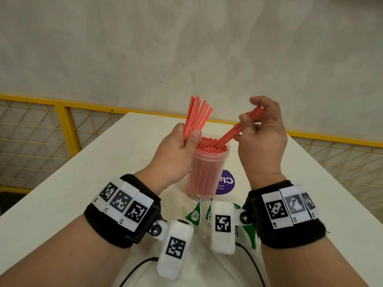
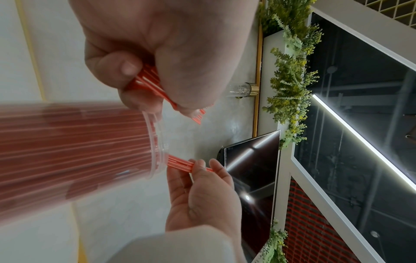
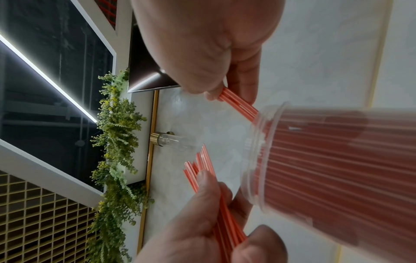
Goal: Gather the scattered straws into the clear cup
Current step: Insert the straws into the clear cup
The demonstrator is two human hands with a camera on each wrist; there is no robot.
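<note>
A clear cup (image 1: 204, 172) packed with red straws stands on the white table (image 1: 107, 162). My left hand (image 1: 176, 154) grips a fanned bundle of red straws (image 1: 196, 117) just left of the cup's rim, their tops pointing up. My right hand (image 1: 261, 137) pinches a smaller bunch of red straws (image 1: 238, 129); their lower ends slant down into the cup's mouth. The left wrist view shows the cup (image 2: 78, 146) blurred, with the pinched bunch (image 2: 186, 163) at its rim. In the right wrist view that bunch (image 3: 238, 105) enters the cup (image 3: 326, 169).
A purple round label (image 1: 226, 183) lies on the table behind the cup. A green and white plastic wrapper (image 1: 199, 212) lies in front of it, near my wrists. Yellow mesh railing (image 1: 62, 125) borders the table's far sides.
</note>
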